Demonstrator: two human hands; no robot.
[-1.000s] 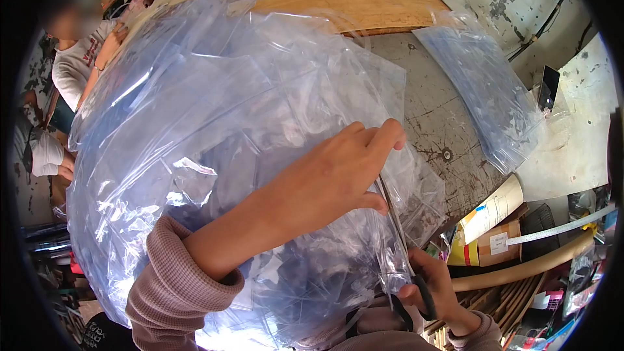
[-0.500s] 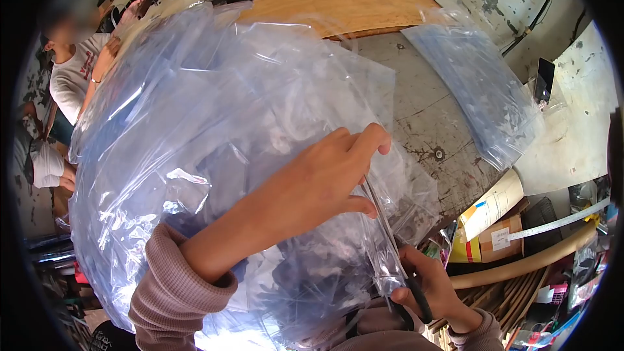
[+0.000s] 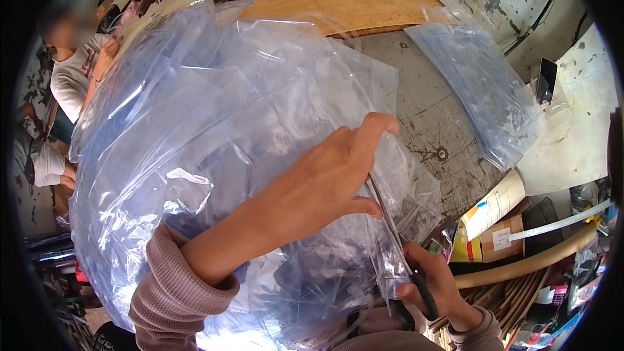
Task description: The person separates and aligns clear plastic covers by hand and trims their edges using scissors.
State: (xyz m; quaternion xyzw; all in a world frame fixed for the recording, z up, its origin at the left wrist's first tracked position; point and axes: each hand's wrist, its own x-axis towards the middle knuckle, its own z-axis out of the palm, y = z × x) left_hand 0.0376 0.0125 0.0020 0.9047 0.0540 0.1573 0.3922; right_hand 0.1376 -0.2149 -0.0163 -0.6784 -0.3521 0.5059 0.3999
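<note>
A big, loose heap of clear plastic sheets (image 3: 195,104) covers most of the counter (image 3: 426,114) in front of the person, its right edge running beneath both hands. The right hand (image 3: 434,279) is closed around the black handles of a pair of scissors (image 3: 426,294), whose long blades point up and away, along the folded edge of the plastic. The left hand (image 3: 331,169) reaches across the heap with its thumb and bent index finger spread well apart, near the blade tips (whether its other fingers grip any film is hidden, so I cannot tell).

On the far right of the counter lies a flatter stack of clear plastic sheets (image 3: 478,84), apart from the heap, with a dark smartphone (image 3: 546,80) just beside it. A cardboard box (image 3: 504,239) sits below the counter's right edge. At the far left is another person (image 3: 73,84) in a white top.
</note>
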